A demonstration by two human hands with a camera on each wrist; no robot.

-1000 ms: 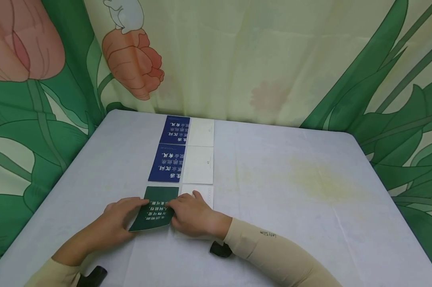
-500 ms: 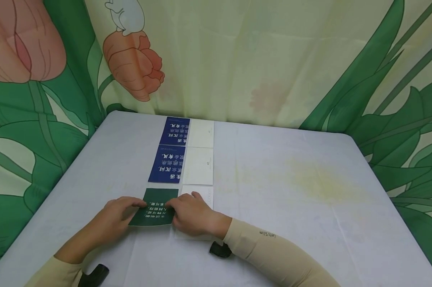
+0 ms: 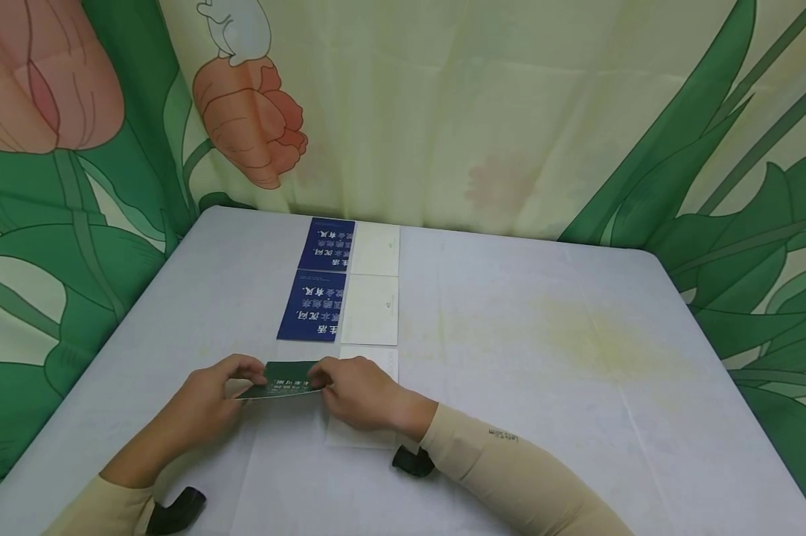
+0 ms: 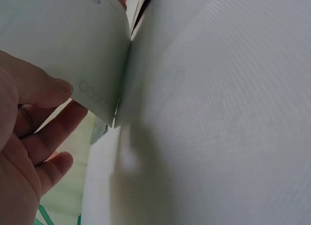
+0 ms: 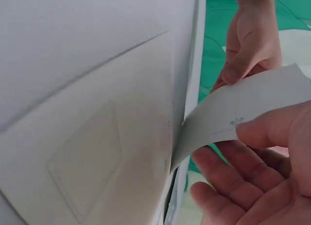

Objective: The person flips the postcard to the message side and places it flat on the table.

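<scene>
Only wrist views show the green card's [image 3: 285,380] pale underside [image 5: 228,108].

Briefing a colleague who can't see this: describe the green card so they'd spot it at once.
On the white-covered table, find the two blue cards. On the person's side of them, the left hand and right hand hold the green card, tilted. It is the only green, tilted card; the blue and white cards lie flat.
</scene>
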